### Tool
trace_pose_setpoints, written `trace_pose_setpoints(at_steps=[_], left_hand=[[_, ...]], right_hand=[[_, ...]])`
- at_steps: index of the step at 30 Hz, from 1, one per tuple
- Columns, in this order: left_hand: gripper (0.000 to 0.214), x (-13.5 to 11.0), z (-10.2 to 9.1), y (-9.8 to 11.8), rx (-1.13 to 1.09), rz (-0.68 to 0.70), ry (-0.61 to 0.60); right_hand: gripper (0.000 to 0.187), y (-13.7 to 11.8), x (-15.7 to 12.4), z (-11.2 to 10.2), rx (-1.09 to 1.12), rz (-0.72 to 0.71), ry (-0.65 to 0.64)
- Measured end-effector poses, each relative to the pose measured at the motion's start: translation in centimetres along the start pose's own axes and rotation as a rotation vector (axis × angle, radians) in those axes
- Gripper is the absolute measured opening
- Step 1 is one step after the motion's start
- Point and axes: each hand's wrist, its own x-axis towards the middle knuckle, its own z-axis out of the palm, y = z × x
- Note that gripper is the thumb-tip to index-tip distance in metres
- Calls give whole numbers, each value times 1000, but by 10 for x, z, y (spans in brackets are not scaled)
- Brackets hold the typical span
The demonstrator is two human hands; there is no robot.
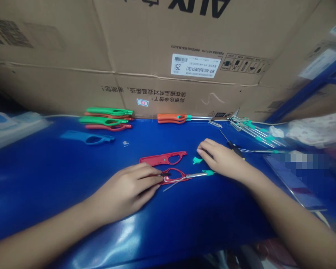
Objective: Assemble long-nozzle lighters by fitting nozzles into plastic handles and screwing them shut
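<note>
My left hand (pixel 131 185) is closed around the handle end of a red lighter half-shell (pixel 184 174), which lies on the blue table. A small black part and a pale thin tube show at its fingertips, and a metal barrel (pixel 196 175) with a green collar extends right from the shell. A matching red half-shell (pixel 156 159) lies just behind. My right hand (pixel 221 157) hovers right of it, fingers curled and tips together; what they hold, if anything, is hidden. Below those fingertips lies a small green trigger (pixel 196 160).
At the back left are stacked green shells (pixel 106 120), a blue shell (pixel 86 138) and small pins (pixel 125 143). An orange lighter (pixel 172 118) lies by the cardboard box (pixel 145 45). Metal barrels (pixel 253 130) and a screwdriver (pixel 233 147) lie to the right.
</note>
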Motion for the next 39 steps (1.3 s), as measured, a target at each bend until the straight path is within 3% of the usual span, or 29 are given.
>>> trace_pose_setpoints(at_steps=[4, 8, 16, 19, 24, 27, 33, 39], left_hand=[[27, 0, 1, 0, -28, -5, 27], [30, 1, 2, 1, -96, -42, 24], [29, 2, 4, 7, -167, -124, -5], [27, 2, 4, 9, -178, -157, -12], [26, 2, 4, 10, -193, -175, -20], [27, 2, 4, 10, -195, -180, -27], [29, 2, 5, 11, -180, -199, -25], [29, 1, 6, 13, -201, -208, -35]], right_hand=[[13, 7, -4, -15, 142, -132, -43], [8, 7, -2, -11, 106, -196, -103], [8, -23, -8, 5, 244, -275, 3], [9, -28, -11, 4, 179, -257, -4], [12, -19, -12, -2, -108, -166, -24], [8, -16, -12, -3, -140, -138, -39], [6, -19, -7, 7, 10, -114, 13], [5, -32, -8, 10, 265, -258, 38]])
